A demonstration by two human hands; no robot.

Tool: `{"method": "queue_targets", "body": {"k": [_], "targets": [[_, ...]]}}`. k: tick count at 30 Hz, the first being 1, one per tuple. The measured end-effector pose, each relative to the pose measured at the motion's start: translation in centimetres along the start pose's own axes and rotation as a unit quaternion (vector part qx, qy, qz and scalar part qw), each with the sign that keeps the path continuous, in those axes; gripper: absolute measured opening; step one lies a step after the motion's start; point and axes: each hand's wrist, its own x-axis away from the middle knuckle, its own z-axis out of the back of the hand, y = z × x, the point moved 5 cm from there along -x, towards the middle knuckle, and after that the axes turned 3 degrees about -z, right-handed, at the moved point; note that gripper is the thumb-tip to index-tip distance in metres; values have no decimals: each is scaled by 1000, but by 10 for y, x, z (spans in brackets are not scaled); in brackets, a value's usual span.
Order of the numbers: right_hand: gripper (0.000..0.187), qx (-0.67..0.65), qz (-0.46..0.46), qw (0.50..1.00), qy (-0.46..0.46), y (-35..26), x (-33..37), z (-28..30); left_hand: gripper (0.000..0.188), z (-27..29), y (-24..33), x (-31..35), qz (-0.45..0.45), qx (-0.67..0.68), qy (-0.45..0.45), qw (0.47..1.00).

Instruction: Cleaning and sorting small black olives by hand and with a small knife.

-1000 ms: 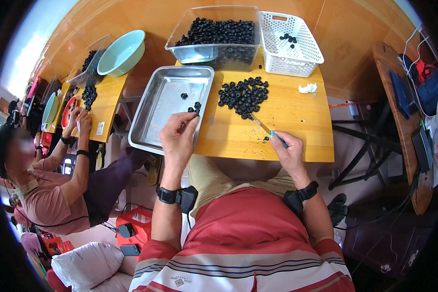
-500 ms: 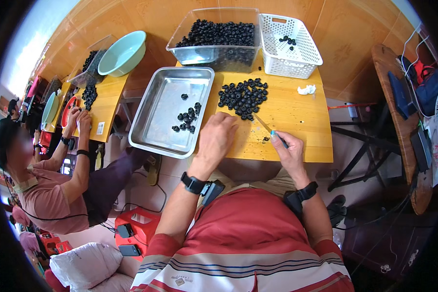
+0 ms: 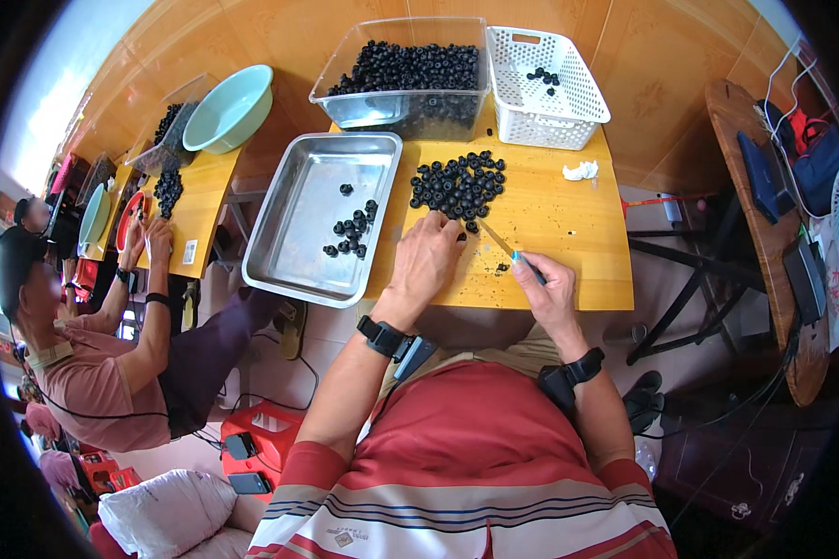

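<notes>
On the yellow wooden table lies a pile of small black round pieces (image 3: 457, 186), some showing a hole in the middle. At the pile's near edge is my left hand (image 3: 424, 256), its fingers bent and closed on one black piece (image 3: 461, 237) that shows at the fingertips. My right hand (image 3: 550, 279) grips a thin knife (image 3: 496, 239) by its dark handle, with blue at the thumb. The blade points up and left toward the pile. Left of my left hand, a metal tray (image 3: 259, 244) holds several of the same black pieces.
Behind the pile stand a clear plastic bin (image 3: 419, 116) full of black pieces and a white perforated basket (image 3: 547, 130) with a few. White crumpled tissue (image 3: 581, 171) and dark crumbs lie on the table (image 3: 569, 270). A co-worker (image 3: 103, 354) sits at another table on the left.
My left hand has moved up to the pile's near edge, and a black piece now shows at its fingertips. The right hand still holds the knife. The view has shifted slightly.
</notes>
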Motion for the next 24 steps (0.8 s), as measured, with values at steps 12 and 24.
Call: {"method": "queue_targets", "body": {"k": [12, 24], "targets": [[34, -4, 7, 1000, 4, 2, -1, 1, 31, 4, 6, 8, 3, 116, -19, 993], [35, 10, -2, 1000, -8, 5, 0, -1, 16, -24, -35, 25, 223, 633, 6, 741]]}}
